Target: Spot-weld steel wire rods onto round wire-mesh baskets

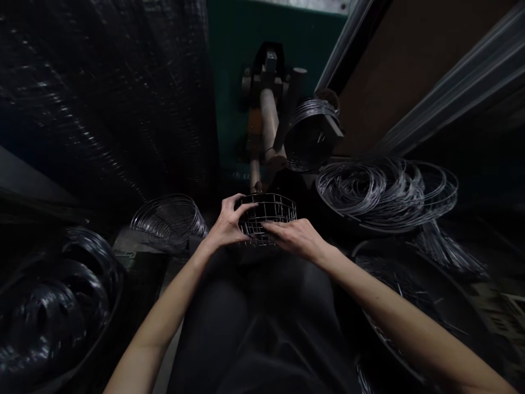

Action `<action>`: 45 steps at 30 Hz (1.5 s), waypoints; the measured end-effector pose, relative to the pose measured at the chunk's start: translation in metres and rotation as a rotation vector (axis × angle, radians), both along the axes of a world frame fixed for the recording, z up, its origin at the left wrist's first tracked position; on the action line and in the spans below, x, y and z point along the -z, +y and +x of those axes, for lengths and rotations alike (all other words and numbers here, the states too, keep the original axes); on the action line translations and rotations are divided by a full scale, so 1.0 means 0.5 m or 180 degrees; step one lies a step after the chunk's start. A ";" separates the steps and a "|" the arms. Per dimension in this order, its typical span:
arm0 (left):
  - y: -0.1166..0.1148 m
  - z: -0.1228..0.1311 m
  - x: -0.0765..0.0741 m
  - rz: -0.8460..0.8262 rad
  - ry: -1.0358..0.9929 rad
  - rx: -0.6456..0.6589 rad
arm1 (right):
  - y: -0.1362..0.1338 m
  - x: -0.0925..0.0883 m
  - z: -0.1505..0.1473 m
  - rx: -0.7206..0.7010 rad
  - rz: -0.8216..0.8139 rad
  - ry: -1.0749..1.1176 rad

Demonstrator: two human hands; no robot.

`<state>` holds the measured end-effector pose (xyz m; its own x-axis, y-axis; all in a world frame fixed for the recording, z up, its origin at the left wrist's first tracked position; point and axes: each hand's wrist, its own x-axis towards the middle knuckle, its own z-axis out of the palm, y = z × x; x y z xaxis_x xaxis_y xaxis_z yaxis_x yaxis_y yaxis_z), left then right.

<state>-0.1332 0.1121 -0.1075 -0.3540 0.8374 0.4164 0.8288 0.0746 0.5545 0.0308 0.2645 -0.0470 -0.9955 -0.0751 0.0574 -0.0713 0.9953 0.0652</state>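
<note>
A small round wire basket is held in front of my lap, just below the machine's lower end. My left hand grips its left side, with the fingers over the upper wires and the thumb lower down. Across the near side lies my right hand, its fingertips pressed on the wires. Part of the basket's near wall is hidden behind the fingers. The machine, with a pale cylindrical arm on a green body, stands straight ahead.
Wire rings stand stacked left of the basket. A tub of shiny coils is at lower left. To the right are a pan of wire rings, a dark bin with short wires, and a hanging wire bundle.
</note>
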 end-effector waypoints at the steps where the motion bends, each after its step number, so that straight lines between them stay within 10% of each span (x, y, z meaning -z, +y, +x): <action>1: 0.003 -0.002 0.001 -0.0013 -0.0023 -0.0008 | 0.005 0.002 -0.003 -0.0023 0.0033 0.0025; 32: 0.067 -0.083 -0.020 -0.0141 -0.0494 -0.0133 | 0.051 0.009 -0.066 0.0540 -0.0383 0.0230; 45: 0.104 -0.134 -0.034 -0.0300 -0.0589 -0.0337 | 0.076 0.049 -0.115 0.1274 -0.1592 0.1468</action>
<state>-0.2004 0.1641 -0.0903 -0.5050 0.8237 0.2578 0.6985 0.2145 0.6827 -0.0269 0.3025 -0.0715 -0.8089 0.4276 0.4036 0.2238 0.8586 -0.4612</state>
